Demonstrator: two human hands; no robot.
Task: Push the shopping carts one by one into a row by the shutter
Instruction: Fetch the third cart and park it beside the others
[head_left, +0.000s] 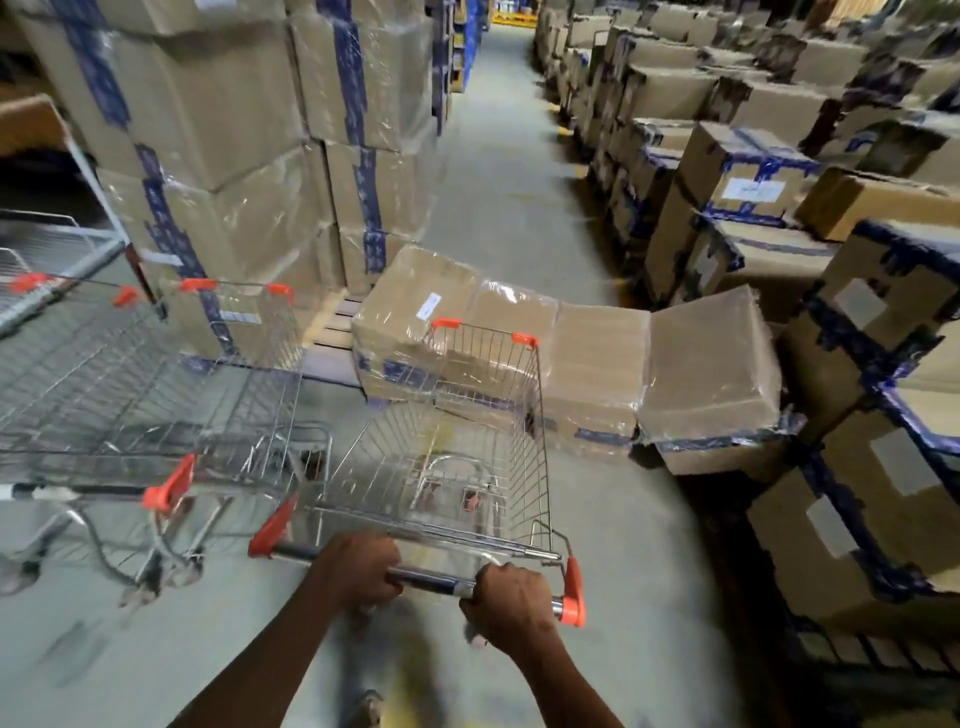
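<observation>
An empty wire shopping cart (537, 426) with orange corner caps stands right in front of me on the grey floor. My left hand (358, 571) grips its metal handle bar (431, 576) left of the middle. My right hand (506, 608) grips the same bar near the orange right end cap. Another empty cart (156, 374) stands to the left, its handle end close beside my cart's left side. The front of my cart faces a low stack of wrapped boxes. No shutter is in view.
Wrapped cardboard boxes (597, 364) lie low across the floor just ahead. Tall box stacks (249, 130) rise on the left, and more boxes (857, 364) line the right. A narrow aisle (498, 156) runs away between them. A metal rack (57, 249) is at far left.
</observation>
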